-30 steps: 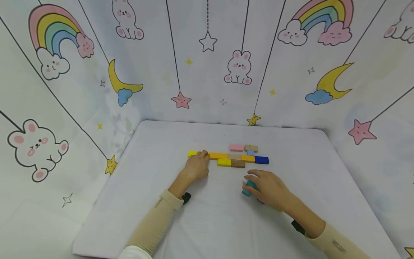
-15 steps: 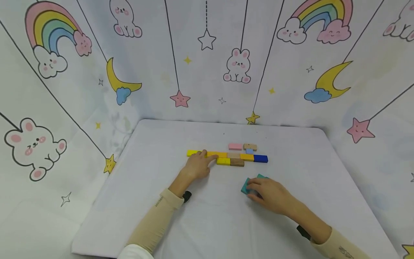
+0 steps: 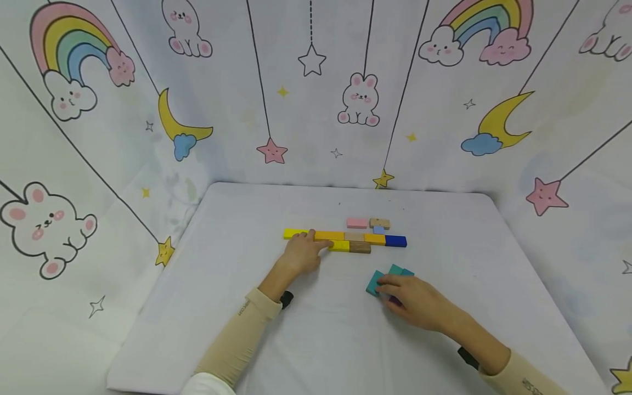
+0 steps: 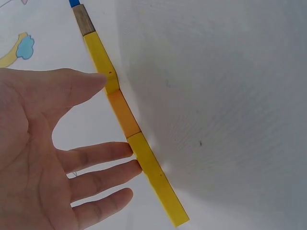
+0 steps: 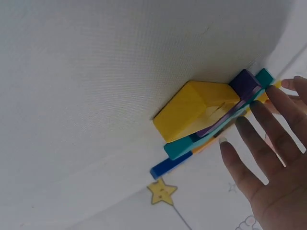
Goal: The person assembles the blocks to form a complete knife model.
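Note:
My left hand is at a row of flat wooden blocks. Its thumb reaches out to the front yellow block, beside a brown block. Two fingertips meet the edge of the end yellow block in the left wrist view, with an orange block between thumb and fingers. My right hand spreads loosely over several blocks nearer to me. A teal block shows at its fingertips. In the right wrist view, a yellow block and a purple block lie before the fingers, which partly cover them in the head view.
A dark blue block ends the row on the right. Behind it lie a pink block, a tan block and a small light blue block. The white table backs onto a patterned cloth wall.
My left thumb has stretched rightward to the front yellow block. My right hand has shifted slightly right and toward me, uncovering more teal. The head view has shifted a little.

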